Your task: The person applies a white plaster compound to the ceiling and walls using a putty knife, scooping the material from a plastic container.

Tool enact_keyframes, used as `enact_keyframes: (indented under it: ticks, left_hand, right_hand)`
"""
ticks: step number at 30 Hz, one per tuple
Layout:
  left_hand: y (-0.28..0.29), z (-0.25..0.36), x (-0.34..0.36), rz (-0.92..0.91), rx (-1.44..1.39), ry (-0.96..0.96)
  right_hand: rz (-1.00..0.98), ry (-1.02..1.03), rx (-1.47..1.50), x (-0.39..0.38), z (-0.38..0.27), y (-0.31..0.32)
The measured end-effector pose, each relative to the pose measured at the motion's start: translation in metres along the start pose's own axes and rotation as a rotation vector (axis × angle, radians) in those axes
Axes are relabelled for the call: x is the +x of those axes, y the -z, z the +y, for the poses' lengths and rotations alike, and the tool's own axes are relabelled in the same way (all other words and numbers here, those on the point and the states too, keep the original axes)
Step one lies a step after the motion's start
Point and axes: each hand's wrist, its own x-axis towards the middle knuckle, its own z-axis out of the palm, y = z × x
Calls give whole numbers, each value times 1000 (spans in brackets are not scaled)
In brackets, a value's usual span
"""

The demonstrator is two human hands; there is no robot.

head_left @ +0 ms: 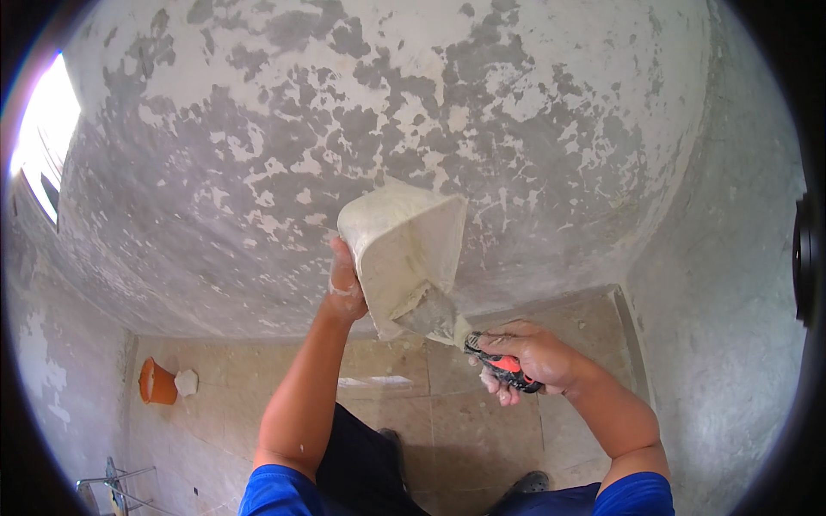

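My left hand [347, 282] is closed on the left side of a white tub [391, 211], smeared with plaster and tilted so its wide mouth faces right and down. Most of the fingers are hidden behind it. In my right hand [546, 357] is a putty knife [506, 368] with a black and red handle, gripped with the fingers wrapped round it. Its blade, coated in pale wet plaster, reaches into the mouth of the tub and lies against the inner wall. Plaster residue whitens both hands.
Ahead stands a grey wall [284, 163] with patchy white plaster, meeting another wall [731, 284] at the right. An orange bucket [157, 383] and a white lump [186, 383] are on the tiled floor [249, 378]. A metal frame [116, 483] shows at lower left, a bright window [47, 129] above.
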Motion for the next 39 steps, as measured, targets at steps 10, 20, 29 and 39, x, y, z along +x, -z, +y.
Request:
enact_keyframes:
  ticks: [10,20,29,39]
  left_hand:
    - [-13,-23,9,-39,275,-56]
    - [-38,-9,9,94,18,53]
    - [-34,0,11,271,-141,65]
    - [-43,14,1,307,-122,47]
  right_hand:
    - [10,102,81,27,14,-16]
    - [162,319,-137,21,17,-20]
    - [113,649,177,36,19,21]
    - [549,856,125,58,5,78]
